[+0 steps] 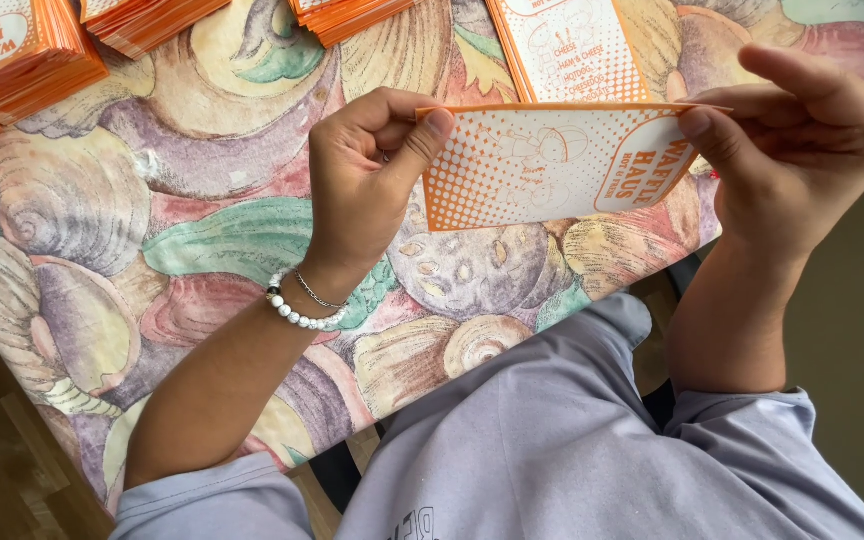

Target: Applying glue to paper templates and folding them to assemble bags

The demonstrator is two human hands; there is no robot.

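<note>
So the paper sleeve (542,165) is the thing in play here: a flat orange-and-white printed piece, held up just above the counter (202,200) between both hands. It looks super light and thin, probably floppy if gripped at one end only, and it would likely crease easily if squeezed hard. Not slippery by the look of it, more that dry matte paper feel. The best spots to hold seem to be the two top corners, which is exactly where it's pinched now.

The left hand (362,175) is closed on the left top corner, thumb pressed on the front. The right hand (802,140) has the right end pinched between thumb and fingers, the other fingers loosely curled. A bead bracelet (297,312) sits on the left wrist.

Just behind the sleeve, another flat sleeve (562,50) lies on the shell-patterned cloth. Further out, stacks of the same orange-edged sleeves (22,55) sit along the far edge and the left corner, well apart from the hands. The person wears a grey-lilac shirt (552,440).
</note>
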